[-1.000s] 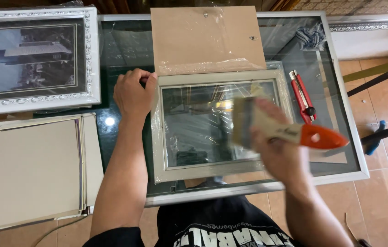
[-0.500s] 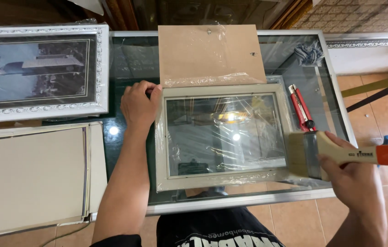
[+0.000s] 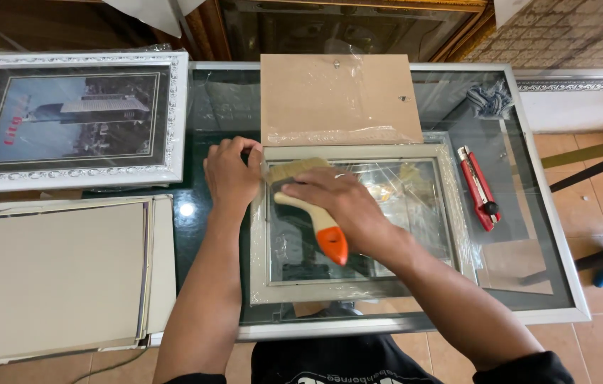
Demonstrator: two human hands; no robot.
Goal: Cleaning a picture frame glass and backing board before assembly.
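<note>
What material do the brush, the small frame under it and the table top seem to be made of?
Brush: pale bristles; cream handle with glossy orange tip, probably painted wood or plastic.
Small frame: matte cream moulding, wood or plastic, under wrinkled clear film.
Table top: glass, see-through and reflective, in a silvery metal-looking rim.

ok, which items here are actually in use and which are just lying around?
In use: left hand, right hand, brush, wrapped frame.
Lying about: red cutter, brown board, framed picture, face-down frame, rag.
</note>
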